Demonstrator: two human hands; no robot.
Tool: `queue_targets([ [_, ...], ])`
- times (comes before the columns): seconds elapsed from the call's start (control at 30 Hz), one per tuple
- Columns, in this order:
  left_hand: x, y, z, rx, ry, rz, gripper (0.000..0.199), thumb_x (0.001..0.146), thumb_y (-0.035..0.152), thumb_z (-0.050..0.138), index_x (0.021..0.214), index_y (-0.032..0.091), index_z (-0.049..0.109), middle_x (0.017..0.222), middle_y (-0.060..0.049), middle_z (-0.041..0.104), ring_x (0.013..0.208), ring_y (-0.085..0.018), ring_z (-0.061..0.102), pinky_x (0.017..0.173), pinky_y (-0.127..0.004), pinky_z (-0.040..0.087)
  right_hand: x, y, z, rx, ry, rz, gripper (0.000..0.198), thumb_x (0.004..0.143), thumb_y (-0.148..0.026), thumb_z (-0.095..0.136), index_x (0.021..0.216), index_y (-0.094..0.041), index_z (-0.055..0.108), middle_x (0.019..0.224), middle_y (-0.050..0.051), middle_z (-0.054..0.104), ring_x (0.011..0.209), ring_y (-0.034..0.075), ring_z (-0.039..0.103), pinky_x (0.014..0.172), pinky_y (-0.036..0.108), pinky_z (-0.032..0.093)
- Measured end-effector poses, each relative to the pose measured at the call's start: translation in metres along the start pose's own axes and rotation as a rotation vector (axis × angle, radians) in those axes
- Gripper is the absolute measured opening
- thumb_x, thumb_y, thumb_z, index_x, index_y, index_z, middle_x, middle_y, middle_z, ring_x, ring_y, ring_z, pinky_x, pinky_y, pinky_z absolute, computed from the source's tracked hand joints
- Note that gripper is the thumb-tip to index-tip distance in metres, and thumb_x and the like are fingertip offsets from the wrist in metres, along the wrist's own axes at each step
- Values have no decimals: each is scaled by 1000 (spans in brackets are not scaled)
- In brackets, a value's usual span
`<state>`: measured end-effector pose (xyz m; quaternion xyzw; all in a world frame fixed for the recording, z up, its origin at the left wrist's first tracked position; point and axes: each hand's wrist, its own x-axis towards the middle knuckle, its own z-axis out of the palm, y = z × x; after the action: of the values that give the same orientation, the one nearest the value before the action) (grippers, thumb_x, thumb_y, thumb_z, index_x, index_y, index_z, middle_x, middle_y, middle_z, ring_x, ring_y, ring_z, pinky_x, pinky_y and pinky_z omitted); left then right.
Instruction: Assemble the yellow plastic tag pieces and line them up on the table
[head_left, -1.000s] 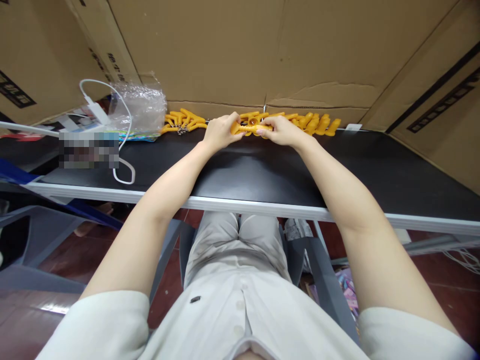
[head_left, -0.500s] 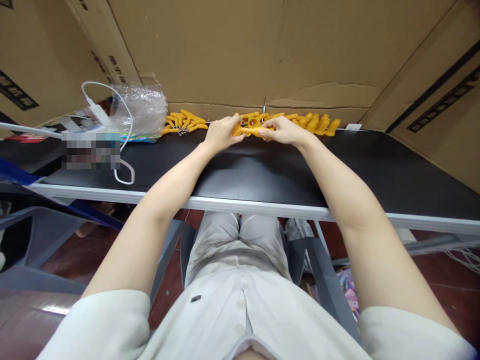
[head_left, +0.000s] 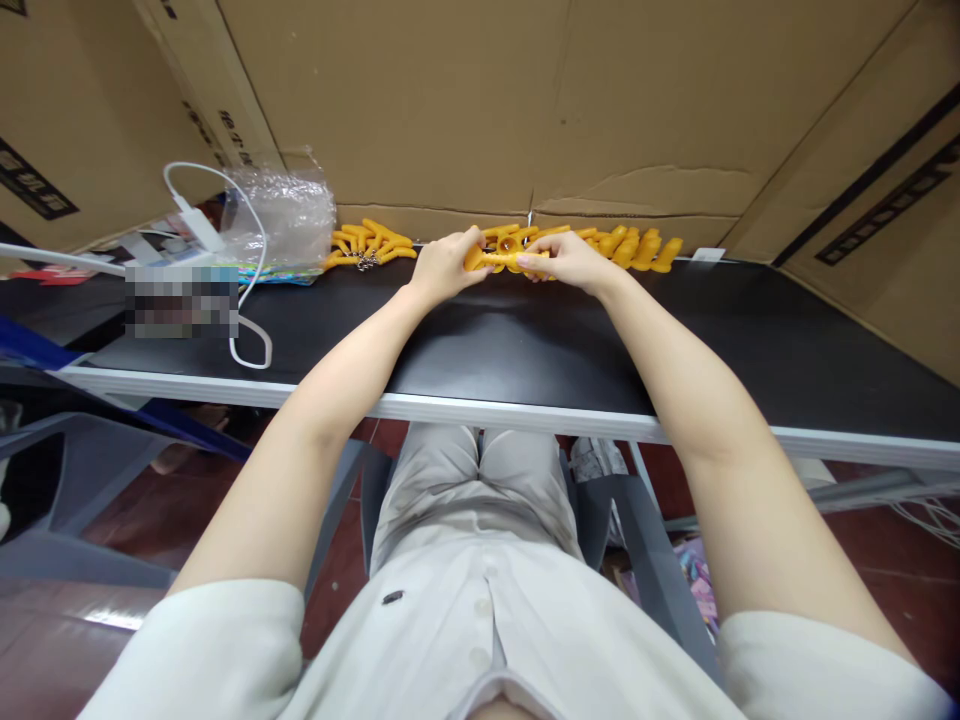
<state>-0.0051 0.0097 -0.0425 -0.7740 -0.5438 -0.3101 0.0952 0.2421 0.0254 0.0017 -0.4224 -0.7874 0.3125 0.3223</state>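
Observation:
At the back of the black table, both of my hands are closed on a small orange plastic piece [head_left: 504, 259], held level between them. My left hand [head_left: 446, 266] pinches its left end, which looks wider. The thumb and fingers of my right hand [head_left: 564, 262] grip its right end, partly covering it. Right behind the held piece lie more orange pieces, one showing a round opening [head_left: 507, 243]. A row of orange tube-like pieces [head_left: 637, 250] with flared ends extends to the right. Left of my left hand is a cluster of branching orange pieces [head_left: 375, 243] with small metal chains.
Cardboard walls [head_left: 450, 110] stand behind and beside the black table [head_left: 517, 350]. At left are a clear plastic bag [head_left: 281, 215], a white cable [head_left: 262, 245] and colourful flat packets [head_left: 289, 275]. A small white paper [head_left: 707, 255] lies at back right. A metal edge [head_left: 517, 412] runs along the front.
My right fingers have shifted slightly on the orange piece, and more of its middle shows between my hands. My left hand stays in nearly the same place.

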Motion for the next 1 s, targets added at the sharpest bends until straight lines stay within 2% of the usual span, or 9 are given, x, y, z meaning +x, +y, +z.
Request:
queue_targets([
  [0.1,0,0,-2,5,-7,-25,41,94,33,81,133,23,73,125,-11,82,116,-34,77,100,-39,56,-2,-2,2,141,27,85,38,92,-48,97,80,-19,74,69,3,72,64,15,65,68,28,55],
  [0.27,-1,-2,-8,-38,-37,-52,41,98,37,78,137,23,72,126,-13,82,120,-35,76,105,-41,56,-8,-9,-2,454,-11,262,25,109,-34,75,90,-18,71,82,6,76,70,17,73,76,28,62],
  [0.43,-4,-2,-15,-52,-128,-100,47,102,42,74,143,20,70,129,-15,81,124,-36,76,110,-44,56,-7,-10,-1,589,2,356,10,109,-21,66,100,-18,69,91,7,78,79,18,78,86,31,67],
  [0.53,-4,-6,-14,-86,-151,-76,54,102,44,75,150,22,67,139,-16,79,132,-37,74,115,-46,55,-5,-9,2,612,35,388,5,107,-19,65,102,-18,68,95,8,80,82,18,78,91,34,68],
  [0.63,-2,-13,-9,-146,-119,-37,66,104,45,72,165,25,57,152,-16,75,137,-36,73,120,-46,53,-2,-8,1,641,111,380,3,105,-19,65,104,-20,68,97,9,80,89,20,79,93,36,69],
  [0.73,1,-23,-2,-194,-46,-44,68,110,47,62,173,26,47,147,-15,77,132,-33,76,119,-43,54,2,-2,-6,677,217,363,3,101,-22,68,104,-23,67,100,8,79,99,23,80,95,41,71],
  [0.87,4,-35,2,-182,86,-111,56,113,46,54,165,25,56,134,-13,81,123,-31,79,116,-43,57,10,8,-17,709,352,274,12,99,-31,75,104,-25,66,114,7,80,112,23,80,100,41,70],
  [1.0,3,-40,1,-130,125,-217,44,110,41,56,150,25,67,120,-11,84,115,-31,79,111,-44,59,25,9,-19,529,485,106,19,104,-40,74,112,-24,68,126,8,78,125,25,78,100,39,67],
])
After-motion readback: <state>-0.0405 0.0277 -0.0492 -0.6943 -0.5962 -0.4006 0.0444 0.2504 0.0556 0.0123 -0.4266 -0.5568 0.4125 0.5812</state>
